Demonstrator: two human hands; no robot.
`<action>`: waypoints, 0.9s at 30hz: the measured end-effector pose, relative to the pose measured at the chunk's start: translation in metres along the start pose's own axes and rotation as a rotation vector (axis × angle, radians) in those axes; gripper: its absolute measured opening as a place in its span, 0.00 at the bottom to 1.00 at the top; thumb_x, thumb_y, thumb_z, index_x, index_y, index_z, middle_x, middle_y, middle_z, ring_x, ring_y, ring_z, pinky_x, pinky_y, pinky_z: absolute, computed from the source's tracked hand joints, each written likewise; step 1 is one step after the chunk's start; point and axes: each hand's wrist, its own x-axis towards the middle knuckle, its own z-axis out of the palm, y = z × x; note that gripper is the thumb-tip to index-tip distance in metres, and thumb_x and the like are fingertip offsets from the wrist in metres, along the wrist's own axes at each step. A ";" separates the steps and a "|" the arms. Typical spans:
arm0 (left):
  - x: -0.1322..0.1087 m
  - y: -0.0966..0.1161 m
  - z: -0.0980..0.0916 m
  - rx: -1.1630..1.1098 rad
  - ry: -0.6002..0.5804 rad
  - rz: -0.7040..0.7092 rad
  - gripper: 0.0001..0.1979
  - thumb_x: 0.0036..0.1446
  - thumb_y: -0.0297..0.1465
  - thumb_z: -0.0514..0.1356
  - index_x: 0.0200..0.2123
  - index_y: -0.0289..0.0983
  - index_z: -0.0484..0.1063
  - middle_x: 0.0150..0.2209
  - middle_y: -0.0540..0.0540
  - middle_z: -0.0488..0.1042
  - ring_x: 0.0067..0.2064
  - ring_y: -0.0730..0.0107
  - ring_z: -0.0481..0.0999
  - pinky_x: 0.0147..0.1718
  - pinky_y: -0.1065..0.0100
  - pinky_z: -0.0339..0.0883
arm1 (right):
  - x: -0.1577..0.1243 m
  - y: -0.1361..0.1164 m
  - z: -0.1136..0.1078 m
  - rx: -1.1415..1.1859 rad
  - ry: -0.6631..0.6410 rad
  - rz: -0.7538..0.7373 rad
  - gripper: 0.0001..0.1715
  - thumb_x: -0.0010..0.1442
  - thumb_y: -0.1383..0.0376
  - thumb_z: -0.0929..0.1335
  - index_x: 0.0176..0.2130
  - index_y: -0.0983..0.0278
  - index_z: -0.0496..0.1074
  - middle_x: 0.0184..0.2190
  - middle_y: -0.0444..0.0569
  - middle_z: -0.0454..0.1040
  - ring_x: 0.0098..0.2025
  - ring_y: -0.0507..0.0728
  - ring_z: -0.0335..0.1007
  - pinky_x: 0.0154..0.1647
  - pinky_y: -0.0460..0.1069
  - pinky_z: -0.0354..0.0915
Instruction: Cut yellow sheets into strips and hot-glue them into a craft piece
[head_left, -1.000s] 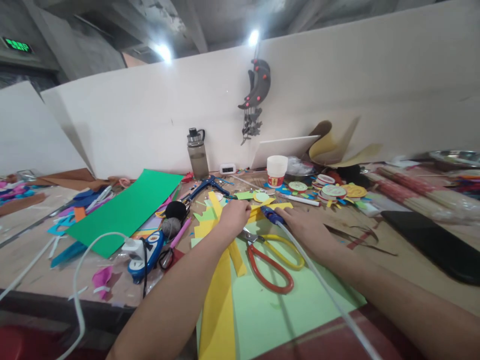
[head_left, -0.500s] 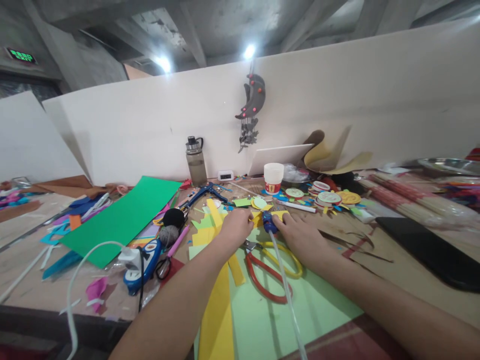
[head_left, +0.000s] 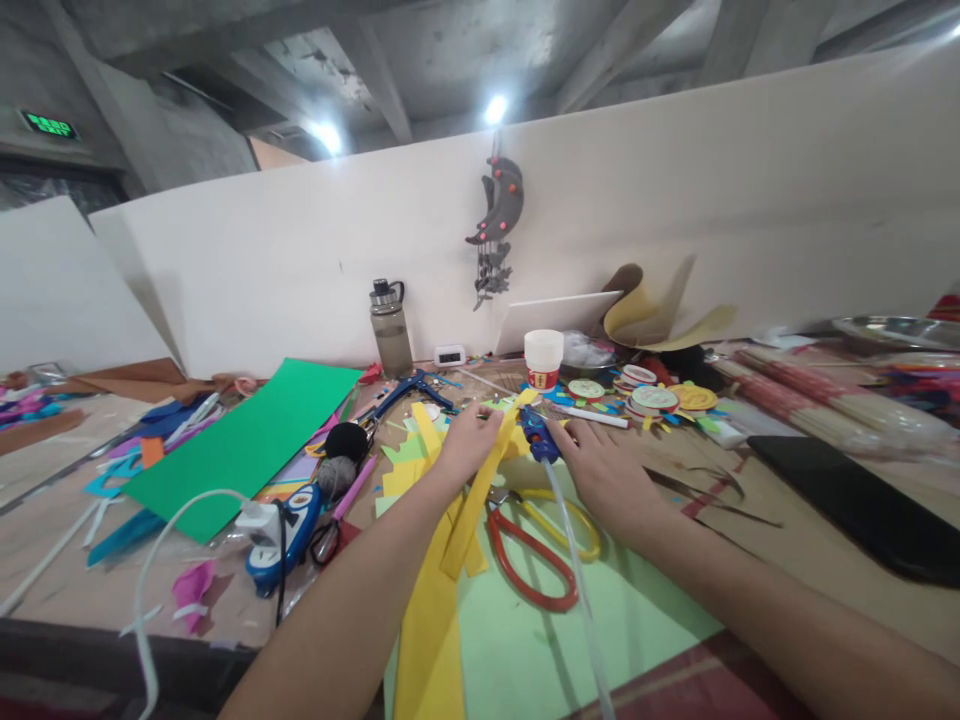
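Seemingly for gluing, the left hand (head_left: 471, 440) pinches a yellow strip (head_left: 487, 485), just right of which the right hand (head_left: 600, 465) grips a blue glue gun (head_left: 538, 440), the next move likely calling for steadiness.

- Grey concrete ceiling (head_left: 480, 40) with beams across the top
- Two bright lights (head_left: 495, 109) glowing at upper centre
- Green exit sign (head_left: 49, 125), upper left
- Long off-white partition (head_left: 315, 250) spanning the middle
- Paler panel (head_left: 45, 265) at left edge
- Brown worktable (head_left: 75, 585) filling the lower frame
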 end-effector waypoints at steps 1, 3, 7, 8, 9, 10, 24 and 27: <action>0.002 0.001 -0.001 -0.109 -0.003 -0.058 0.17 0.56 0.43 0.53 0.36 0.36 0.72 0.32 0.45 0.76 0.31 0.70 0.73 0.30 0.70 0.63 | 0.000 0.001 -0.001 0.009 0.030 -0.001 0.26 0.59 0.75 0.59 0.57 0.69 0.61 0.45 0.58 0.69 0.46 0.62 0.65 0.46 0.53 0.62; 0.006 0.004 -0.003 -0.308 -0.060 -0.153 0.19 0.56 0.45 0.52 0.36 0.36 0.72 0.31 0.45 0.75 0.29 0.72 0.72 0.27 0.71 0.62 | 0.000 0.001 -0.003 0.023 0.080 -0.009 0.27 0.59 0.75 0.60 0.57 0.70 0.61 0.47 0.60 0.68 0.48 0.62 0.64 0.48 0.54 0.62; 0.009 0.010 -0.002 -0.516 -0.129 -0.212 0.18 0.49 0.45 0.60 0.28 0.34 0.71 0.24 0.50 0.69 0.22 0.78 0.65 0.22 0.74 0.56 | -0.001 0.002 -0.008 0.029 0.131 -0.023 0.28 0.58 0.75 0.60 0.58 0.70 0.61 0.47 0.61 0.68 0.48 0.63 0.64 0.47 0.55 0.63; 0.009 0.011 -0.001 -0.541 -0.128 -0.203 0.18 0.47 0.45 0.62 0.26 0.34 0.70 0.22 0.51 0.67 0.21 0.80 0.63 0.20 0.75 0.54 | -0.002 0.002 -0.009 0.026 0.138 -0.024 0.28 0.58 0.75 0.60 0.58 0.70 0.61 0.48 0.61 0.68 0.48 0.63 0.64 0.47 0.56 0.63; 0.009 0.012 0.001 -0.564 -0.130 -0.190 0.18 0.45 0.44 0.64 0.24 0.33 0.69 0.20 0.53 0.64 0.20 0.81 0.61 0.19 0.76 0.52 | -0.002 0.002 -0.011 0.022 0.143 -0.022 0.28 0.58 0.75 0.60 0.58 0.69 0.61 0.48 0.61 0.68 0.48 0.64 0.64 0.47 0.56 0.63; 0.009 0.012 0.003 -0.585 -0.134 -0.174 0.18 0.43 0.44 0.65 0.24 0.33 0.68 0.20 0.53 0.62 0.20 0.82 0.59 0.19 0.76 0.50 | -0.002 0.003 -0.013 0.018 0.145 -0.017 0.29 0.58 0.75 0.60 0.58 0.69 0.61 0.48 0.61 0.68 0.48 0.64 0.63 0.47 0.56 0.63; 0.002 0.012 0.007 -0.666 -0.060 -0.114 0.19 0.39 0.43 0.66 0.25 0.34 0.66 0.20 0.54 0.64 0.20 0.82 0.61 0.20 0.76 0.54 | -0.004 0.000 -0.018 0.029 0.150 0.004 0.27 0.58 0.75 0.60 0.57 0.68 0.63 0.44 0.60 0.70 0.44 0.63 0.64 0.43 0.55 0.63; 0.001 0.013 0.007 -0.672 -0.061 -0.117 0.20 0.38 0.43 0.67 0.23 0.34 0.65 0.18 0.55 0.63 0.19 0.82 0.60 0.19 0.76 0.52 | -0.004 0.001 -0.018 0.041 0.149 0.006 0.27 0.58 0.75 0.60 0.57 0.68 0.63 0.44 0.60 0.70 0.44 0.63 0.64 0.44 0.55 0.62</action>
